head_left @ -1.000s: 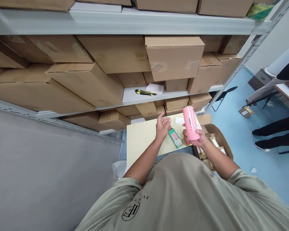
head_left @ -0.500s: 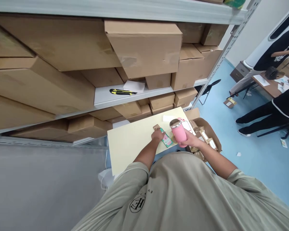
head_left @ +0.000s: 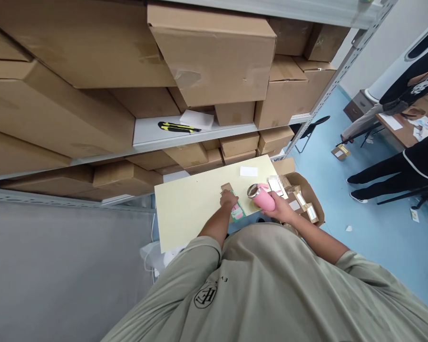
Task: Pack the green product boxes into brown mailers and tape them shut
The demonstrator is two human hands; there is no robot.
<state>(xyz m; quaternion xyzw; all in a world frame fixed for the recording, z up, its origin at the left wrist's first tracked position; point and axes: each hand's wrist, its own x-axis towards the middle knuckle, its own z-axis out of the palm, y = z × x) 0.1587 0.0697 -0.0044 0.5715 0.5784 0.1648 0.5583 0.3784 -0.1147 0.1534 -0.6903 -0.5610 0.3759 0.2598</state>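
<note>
My right hand point(head_left: 280, 207) is wrapped round the lower part of a pink tumbler point(head_left: 266, 199), which is tilted with its silver rim toward the left. A pink strap or handle part shows near its top. On the cream table point(head_left: 185, 204), my left hand point(head_left: 228, 198) is closed over a flat green-and-pink printed box point(head_left: 238, 213); a brown cardboard end sticks out past the fingers. Its fingertips are partly hidden. Beyond the tumbler lies a phone point(head_left: 276, 186) with a light screen, near the table's right end.
A white card point(head_left: 248, 171) lies at the table's back. Shelves of cardboard boxes point(head_left: 214, 61) rise in front, with a yellow-and-black utility knife point(head_left: 178, 127) on one. An open carton point(head_left: 308, 199) of small parcels stands at right. Two people are farther right.
My left hand and the flat box have shifted slightly left. The tumbler leans over more to the left, and the phone shows more fully. The camera view has shifted a little.
</note>
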